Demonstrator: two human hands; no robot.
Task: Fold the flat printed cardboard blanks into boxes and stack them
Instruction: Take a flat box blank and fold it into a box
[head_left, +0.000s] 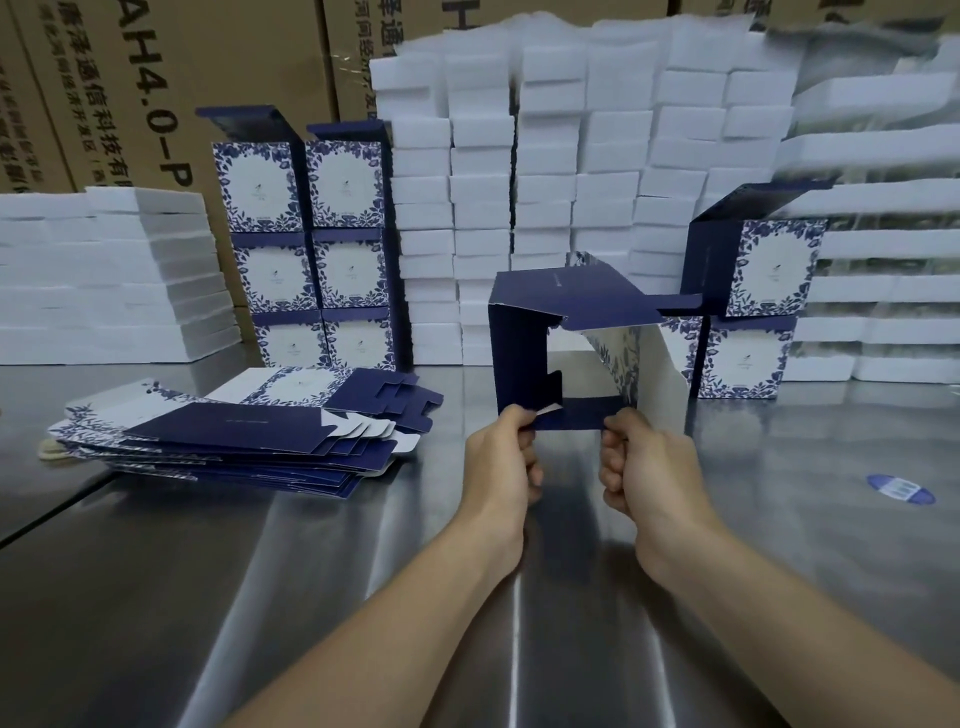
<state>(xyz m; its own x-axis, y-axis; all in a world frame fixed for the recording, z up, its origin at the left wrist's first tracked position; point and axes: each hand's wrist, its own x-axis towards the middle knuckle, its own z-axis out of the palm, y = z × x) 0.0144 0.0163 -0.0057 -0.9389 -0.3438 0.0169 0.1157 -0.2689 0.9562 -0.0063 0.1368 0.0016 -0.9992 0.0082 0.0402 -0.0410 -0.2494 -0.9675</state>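
Note:
A half-formed navy and white floral box stands opened up in the air over the steel table, its end flaps loose. My left hand pinches its lower left corner flap. My right hand grips the lower navy flap at the right. A pile of flat printed blanks lies on the table to the left. Folded boxes stand in two columns at the back left. Two more folded boxes are stacked at the right, the top one with its lid up.
A wall of white foam blocks lines the back of the steel table, with lower white stacks at the far left. Brown shipping cartons stand behind. A blue oval sticker lies on the table at right.

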